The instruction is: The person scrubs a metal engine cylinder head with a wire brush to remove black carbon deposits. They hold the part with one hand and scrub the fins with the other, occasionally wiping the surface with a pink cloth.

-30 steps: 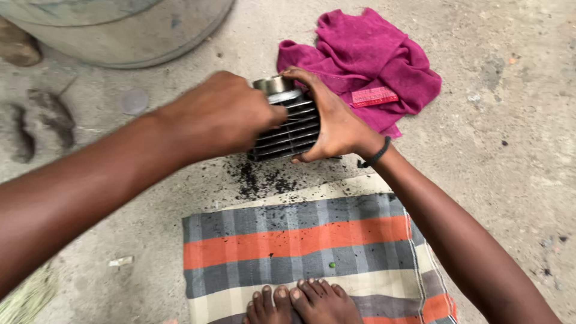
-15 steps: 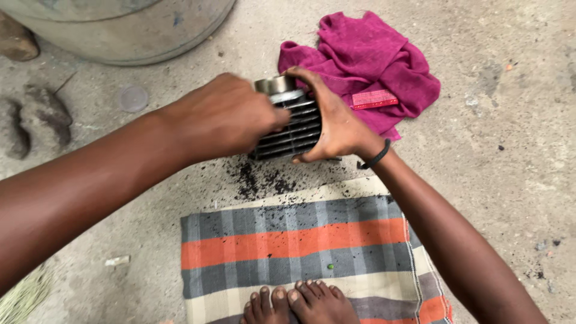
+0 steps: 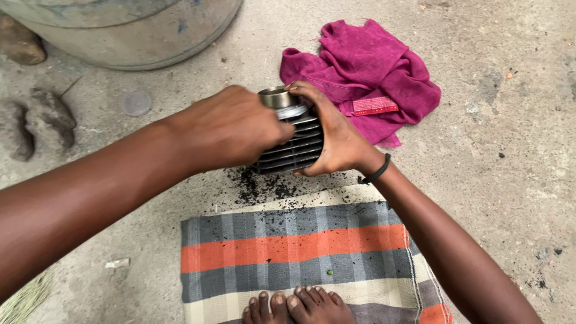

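A dark finned metal engine cylinder (image 3: pixel 294 144) with a shiny sleeve at its top is held above the concrete floor. My right hand (image 3: pixel 336 135) wraps around its right side, fingers reaching the top rim. My left hand (image 3: pixel 231 129) is closed against its left side and covers part of the fins; whether it holds a tool is hidden. Black grit (image 3: pixel 264 189) lies scattered on the floor right under the cylinder. A black band circles my right wrist.
A striped grey, orange and cream cloth (image 3: pixel 300 252) lies in front of me, my toes (image 3: pixel 297 306) on its near edge. A crumpled magenta rag (image 3: pixel 366 72) with a small red comb-like piece (image 3: pixel 375 106) lies behind. A large concrete basin (image 3: pixel 126 27) and stones (image 3: pixel 42 117) are at left.
Both hands and the cylinder stay almost in place; the view has shifted slightly. The grip looks the same.
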